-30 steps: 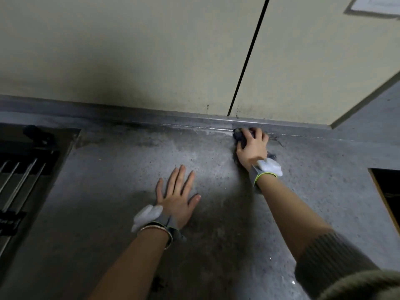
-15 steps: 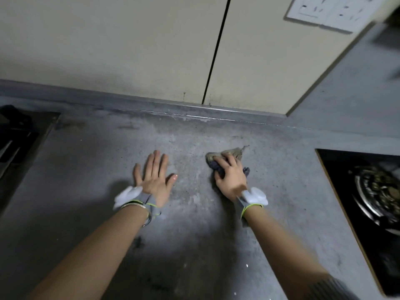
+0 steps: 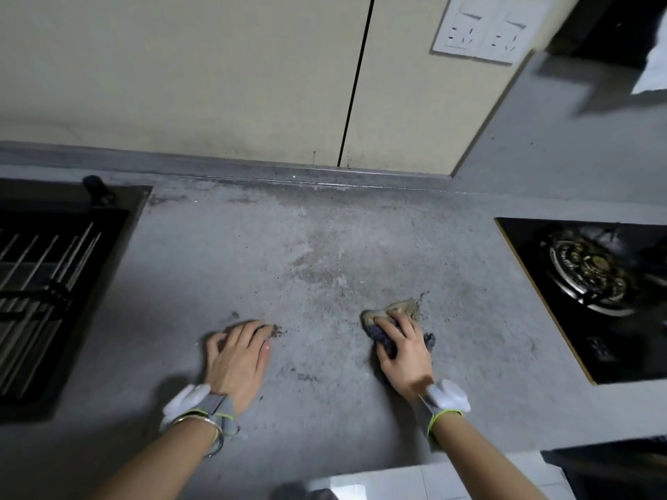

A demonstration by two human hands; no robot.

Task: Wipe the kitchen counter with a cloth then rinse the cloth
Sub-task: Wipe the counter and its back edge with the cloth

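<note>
My right hand (image 3: 404, 350) lies over the cloth (image 3: 395, 321) in the lower right of centre of the frame, fingers bent down over it and pressing it onto the grey surface (image 3: 325, 254). The cloth is bunched and crumpled, not spread flat. Its far part, sticking out beyond my fingertips, is a dull tan-brown with a thin pointed corner reaching up and to the right. The part under my palm and fingers is dark blue-grey, and a small dark flap shows at the right side of my hand. It looks worn and grubby.

My left hand (image 3: 236, 353) rests on the surface to the left, well apart from the cloth, fingers together and curled down so the tips touch the surface; it holds nothing. Just beyond those fingertips sits a small dark patch of crumbs (image 3: 277, 332).

Both wrists carry a grey strap with a white pad, and my left wrist also has a metal bangle (image 3: 213, 436).

The surface itself is speckled and blotchy, with a paler scuffed zone in the middle of the frame and darker grime along the back edge. At the left edge of the frame a sink (image 3: 119, 225) holds a rack of metal bars (image 3: 39, 268). At the right a black gas hob (image 3: 563, 319) with a burner (image 3: 590, 268) is set into the surface. A white wall socket (image 3: 478, 30) is in the upper right.
</note>
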